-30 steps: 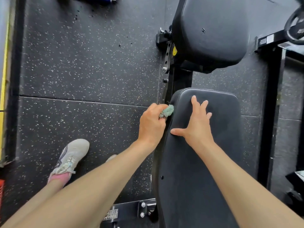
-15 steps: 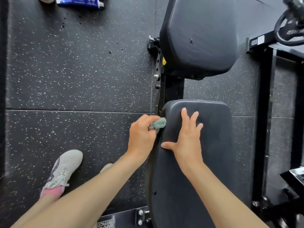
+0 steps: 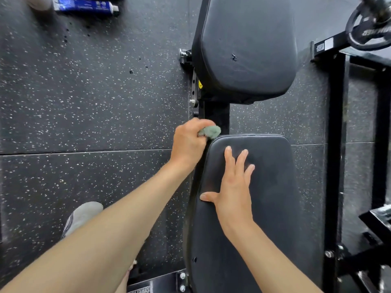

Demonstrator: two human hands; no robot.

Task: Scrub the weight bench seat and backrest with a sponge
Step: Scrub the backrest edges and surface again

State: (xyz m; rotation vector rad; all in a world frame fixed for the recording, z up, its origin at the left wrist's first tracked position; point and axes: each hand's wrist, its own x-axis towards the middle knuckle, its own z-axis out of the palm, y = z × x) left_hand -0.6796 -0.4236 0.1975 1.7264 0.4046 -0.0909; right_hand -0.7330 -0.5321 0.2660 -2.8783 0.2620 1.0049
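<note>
Blue plastic tube (image 3: 84, 6) lies far beyond the left hand (image 3: 188, 142), which grips a crumpled green sponge (image 3: 210, 131) at the corner of a black padded cushion (image 3: 275, 208); right hand (image 3: 231, 187) flat on it, fingers straight.

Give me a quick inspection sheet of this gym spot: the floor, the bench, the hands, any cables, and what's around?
Surface: speckled black rubber floor, a few dark spots.
Job's things: green sponge at the near pad's far left corner; far pad beyond a gap, small nick in it.
Clutter: blue tube lying on the floor, top left.
Hands: left hand grips the sponge; right hand lies flat on the near pad, fingers straight.
Cables: nothing seen.
Surroundings: black rack frame and weight plate at right; grey shoe lower left.
</note>
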